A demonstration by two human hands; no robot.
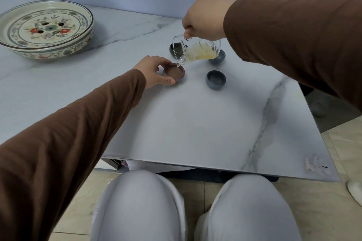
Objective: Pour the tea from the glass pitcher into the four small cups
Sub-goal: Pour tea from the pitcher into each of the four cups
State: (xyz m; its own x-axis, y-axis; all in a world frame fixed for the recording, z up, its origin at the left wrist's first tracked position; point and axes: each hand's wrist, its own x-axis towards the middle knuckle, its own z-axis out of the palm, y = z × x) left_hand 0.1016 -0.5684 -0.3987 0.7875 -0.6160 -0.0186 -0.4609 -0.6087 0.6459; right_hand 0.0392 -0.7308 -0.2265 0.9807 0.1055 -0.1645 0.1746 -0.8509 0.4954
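My right hand (205, 17) grips the glass pitcher (197, 50) by its handle and holds it tilted left, with pale yellow tea inside. A thin stream runs from its spout into the brown cup (174, 72). My left hand (154, 70) has its thumb and fingers around that cup, which stands on the table. A blue-grey cup (215, 79) stands to the right. A second blue-grey cup (220, 57) and a dark green cup (176, 48) stand behind, partly hidden by the pitcher.
A large floral ceramic tea tray (46, 28) sits at the far left of the white marble table (195, 127). The table's near edge lies above my knees, and its right edge drops to a tiled floor.
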